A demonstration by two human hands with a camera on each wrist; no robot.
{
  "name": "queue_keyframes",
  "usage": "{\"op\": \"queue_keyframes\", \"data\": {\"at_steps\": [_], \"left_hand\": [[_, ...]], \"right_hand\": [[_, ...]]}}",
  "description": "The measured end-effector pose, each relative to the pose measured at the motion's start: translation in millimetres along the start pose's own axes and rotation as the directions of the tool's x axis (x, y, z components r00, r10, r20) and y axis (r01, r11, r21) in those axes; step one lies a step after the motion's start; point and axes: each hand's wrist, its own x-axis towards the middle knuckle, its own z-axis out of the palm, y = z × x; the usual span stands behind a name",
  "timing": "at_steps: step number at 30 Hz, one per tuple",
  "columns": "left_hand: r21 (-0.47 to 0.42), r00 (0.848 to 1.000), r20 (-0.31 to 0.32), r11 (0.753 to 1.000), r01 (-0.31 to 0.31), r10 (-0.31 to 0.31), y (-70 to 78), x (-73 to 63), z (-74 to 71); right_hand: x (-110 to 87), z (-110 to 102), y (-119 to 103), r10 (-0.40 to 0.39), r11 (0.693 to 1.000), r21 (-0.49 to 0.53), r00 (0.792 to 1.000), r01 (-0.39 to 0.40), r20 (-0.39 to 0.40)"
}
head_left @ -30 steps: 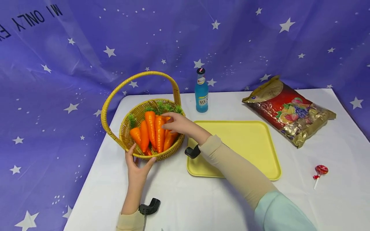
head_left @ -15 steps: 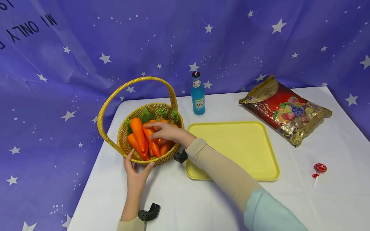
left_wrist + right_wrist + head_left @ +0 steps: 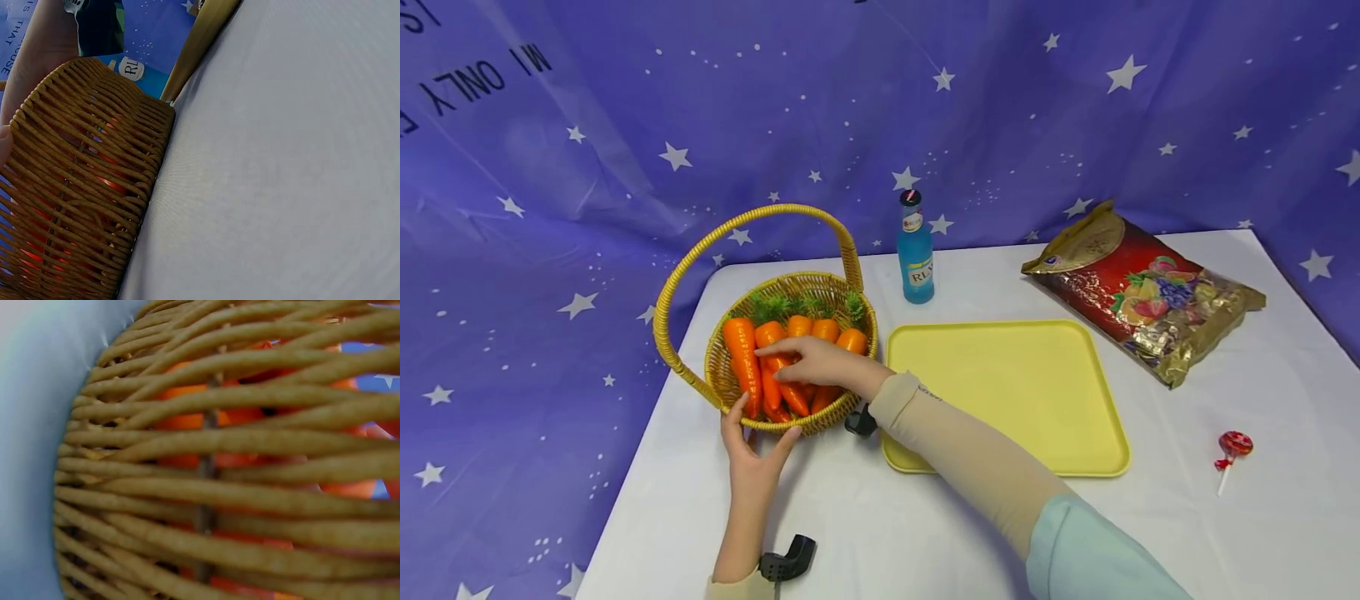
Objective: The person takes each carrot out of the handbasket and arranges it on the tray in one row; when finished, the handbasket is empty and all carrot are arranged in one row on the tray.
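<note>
A yellow wicker basket with a tall arched handle stands at the left of the table, holding several shiny orange carrots with green tops. My left hand grips its near rim, fingers at the left, thumb at the right. In the left wrist view the woven side of the basket shows, and orange glints through the gaps. My right hand reaches in from the right, its thumb and fingers around a carrot in the middle. In the right wrist view the basket weave hides this hand.
Right of the basket lies a yellow tray, partly under the right forearm. A blue bottle stands behind it. At the back right lies a red and gold bag; a red lollipop lies near the right side.
My right hand has moved left across the basket, and the carrots have shifted, with one now leaning at the left side. My left hand stays at the rim. The head view has shifted slightly.
</note>
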Motion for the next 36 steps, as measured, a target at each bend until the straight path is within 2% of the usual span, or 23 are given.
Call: {"op": "queue_keyframes", "data": {"at_steps": [4,9,13,16,20,23,27,30,33,36], "left_hand": [[0.000,1.000,0.000,1.000,-0.010,0.010,0.2,-0.3,0.2],[-0.003,1.000,0.007,1.000,-0.026,0.026,2.5,2.1,0.4],[0.000,1.000,-0.001,1.000,-0.030,0.030,-15.5,5.4,-0.7],[0.004,1.000,-0.009,1.000,-0.023,0.023,-29.2,8.1,-2.1],[-0.014,1.000,-0.003,1.000,-0.006,0.006,-25.8,9.0,-3.0],[-0.044,1.000,0.006,0.999,0.000,0.000,-21.7,8.6,-3.1],[-0.069,1.000,0.000,0.998,-0.002,0.002,-21.8,9.1,-3.5],[-0.082,1.000,-0.015,0.996,-0.021,0.020,-26.1,10.3,-4.3],[-0.099,1.000,-0.015,0.995,-0.026,0.025,-27.1,10.7,-4.9],[-0.106,1.000,-0.008,0.994,-0.018,0.017,-21.6,9.3,-4.4]], "right_hand": [[0.6,1,2,0.004,0.998,0.059,1.000,-0.003,-0.010],[-1.4,-1,1,0.010,0.998,0.059,0.994,-0.003,-0.108],[-12.3,-6,-2,-0.018,0.986,0.160,0.985,0.046,-0.172],[-27.0,-13,-8,-0.061,0.961,0.251,0.975,0.115,-0.212],[-56.5,-24,-14,-0.087,0.927,0.332,0.962,0.173,-0.258],[-86.2,-31,-11,-0.077,0.928,0.328,0.951,0.179,-0.300],[-122.7,-35,3,-0.014,0.948,0.294,0.936,0.125,-0.352],[-140.8,-33,20,0.080,0.955,0.294,0.928,0.033,-0.363],[-151.6,-29,36,0.179,0.945,0.322,0.921,-0.063,-0.346],[-156.5,-22,49,0.255,0.925,0.355,0.911,-0.133,-0.325]]}}
